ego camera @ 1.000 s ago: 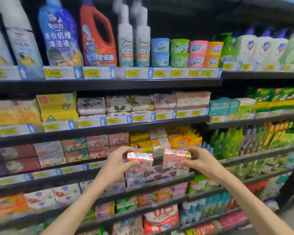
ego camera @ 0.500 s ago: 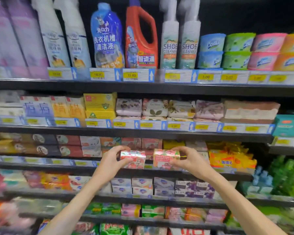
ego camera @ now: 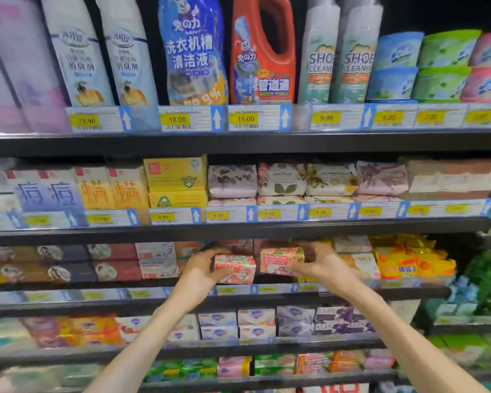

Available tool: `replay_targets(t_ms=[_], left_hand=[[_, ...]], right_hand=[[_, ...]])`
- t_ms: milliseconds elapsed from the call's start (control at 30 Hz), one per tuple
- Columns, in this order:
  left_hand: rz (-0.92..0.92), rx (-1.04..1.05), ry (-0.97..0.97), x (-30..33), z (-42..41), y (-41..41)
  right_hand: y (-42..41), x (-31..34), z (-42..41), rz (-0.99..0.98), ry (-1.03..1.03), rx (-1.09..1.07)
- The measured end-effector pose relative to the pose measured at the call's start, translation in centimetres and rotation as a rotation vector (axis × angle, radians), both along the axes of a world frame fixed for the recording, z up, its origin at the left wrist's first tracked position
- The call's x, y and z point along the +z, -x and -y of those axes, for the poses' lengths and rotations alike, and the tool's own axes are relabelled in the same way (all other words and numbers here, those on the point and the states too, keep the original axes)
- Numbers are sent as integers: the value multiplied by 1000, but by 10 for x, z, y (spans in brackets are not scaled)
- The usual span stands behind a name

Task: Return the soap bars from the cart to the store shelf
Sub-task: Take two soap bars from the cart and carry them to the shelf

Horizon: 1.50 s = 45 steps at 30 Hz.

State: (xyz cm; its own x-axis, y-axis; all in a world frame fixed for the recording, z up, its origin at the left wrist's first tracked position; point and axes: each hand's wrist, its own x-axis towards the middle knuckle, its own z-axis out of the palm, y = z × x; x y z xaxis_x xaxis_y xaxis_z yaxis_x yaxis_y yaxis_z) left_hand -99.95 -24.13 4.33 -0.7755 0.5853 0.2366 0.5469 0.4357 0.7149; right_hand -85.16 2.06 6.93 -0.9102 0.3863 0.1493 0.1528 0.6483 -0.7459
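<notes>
At the third shelf [ego camera: 238, 296], the left hand [ego camera: 199, 272] and right hand [ego camera: 321, 263] each grip a pink soap bar [ego camera: 234, 268], [ego camera: 281, 260]. Both bars, held lower and short of the shelf a second earlier, now enter its opening; placement appears imminent.

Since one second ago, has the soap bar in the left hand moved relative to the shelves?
Yes. The left-hand soap bar rose from in front of the purple-soap shelf to the shelf above, level with the red boxes.
</notes>
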Motion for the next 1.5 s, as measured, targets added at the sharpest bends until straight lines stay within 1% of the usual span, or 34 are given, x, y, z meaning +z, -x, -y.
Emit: replay_targets(t_ms=[233, 400, 567, 700, 867, 933, 1033, 1100, 1200, 1300, 1500], left_hand=[[14, 29, 144, -11, -14, 11], [-45, 61, 218, -18, -11, 11], [-176, 121, 297, -21, -9, 9], [-174, 136, 373, -16, -15, 12], [-203, 155, 356, -22, -16, 12], [-216, 156, 348, -23, -16, 12], [-223, 155, 361, -26, -17, 14], [-214, 154, 368, -27, -17, 15], [-213, 146, 350, -28, -18, 14], [-222, 142, 342, -29, -20, 12], [-239, 145, 313, -32, -22, 11]], right_hand=[[9, -1, 9, 11, 15, -51], [19, -2, 10, 36, 24, -84], [27, -7, 13, 65, 1, -44], [27, -16, 11, 98, -15, -37], [29, -26, 9, 160, -87, -61], [30, -29, 7, 169, -169, -55], [29, -32, 8, 223, -471, -8], [27, -32, 11, 193, -565, 15], [24, -30, 13, 149, -601, 0], [23, -30, 12, 146, -596, 8], [28, -34, 13, 107, -678, -13]])
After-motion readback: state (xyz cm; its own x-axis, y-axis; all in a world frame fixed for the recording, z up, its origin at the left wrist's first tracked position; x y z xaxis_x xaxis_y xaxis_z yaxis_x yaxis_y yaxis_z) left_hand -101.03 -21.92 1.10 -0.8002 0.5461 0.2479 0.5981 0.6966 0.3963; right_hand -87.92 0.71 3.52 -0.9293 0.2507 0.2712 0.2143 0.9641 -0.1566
